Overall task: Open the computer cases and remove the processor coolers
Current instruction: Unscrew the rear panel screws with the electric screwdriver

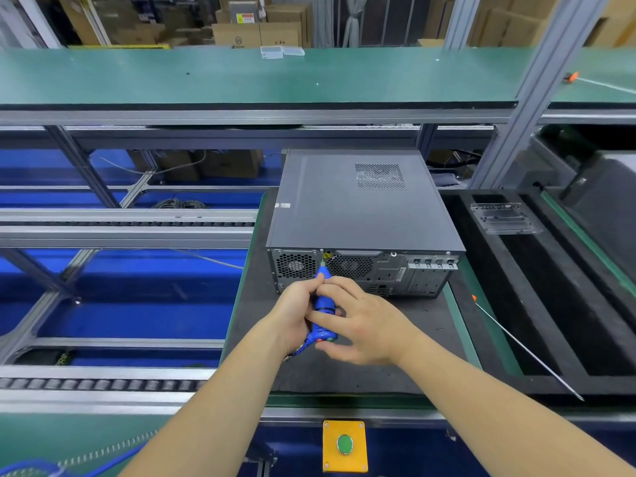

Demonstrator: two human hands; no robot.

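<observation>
Two hands are being closed around a blue electric screwdriver: the left hand is gripping the barrel from the left, while the right hand is wrapped over it, fingers curled across the body. Its bit is being held at a screw on the rear panel of a dark grey desktop computer case, which is lying flat on the dark mat of the surface, side panel with a mesh vent still closed on top. Judged rigid, heavy sheet steel, it is best taken by its edges once unscrewed
</observation>
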